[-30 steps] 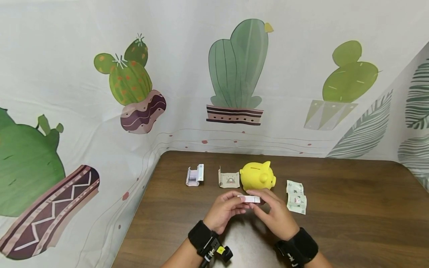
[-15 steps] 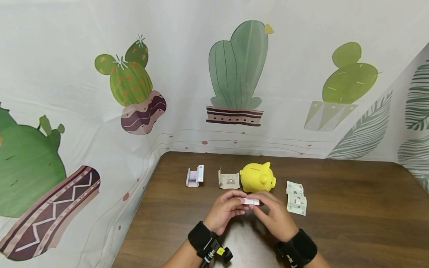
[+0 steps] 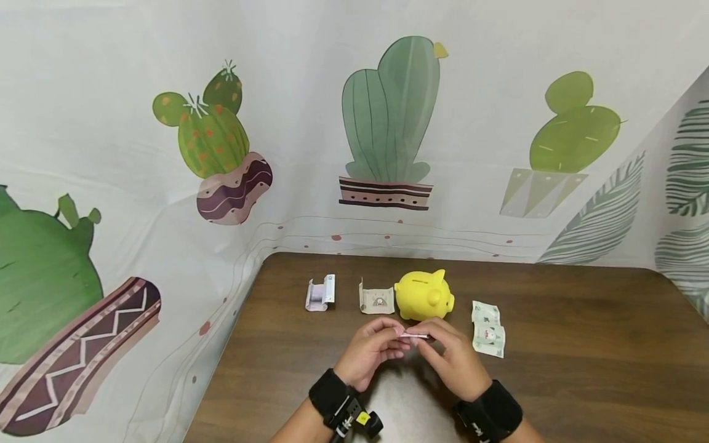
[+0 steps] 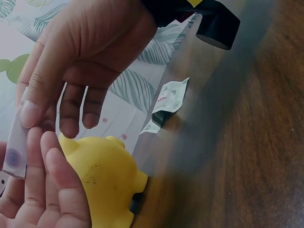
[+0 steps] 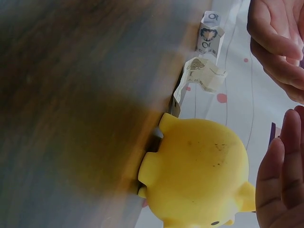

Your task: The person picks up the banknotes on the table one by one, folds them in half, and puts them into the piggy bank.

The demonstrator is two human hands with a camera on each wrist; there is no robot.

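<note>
I judge the work barely begun: my left hand (image 3: 370, 351) and right hand (image 3: 450, 358) both pinch one folded note (image 3: 415, 335) just before the yellow piggy bank (image 3: 423, 295), while three notes lie beside it.

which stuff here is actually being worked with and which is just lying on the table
In hand:
- folded note, pinched between left hand and right hand
- yellow piggy bank, just beyond the fingers

Lying about:
- purple folded note
- beige note
- green note
</note>
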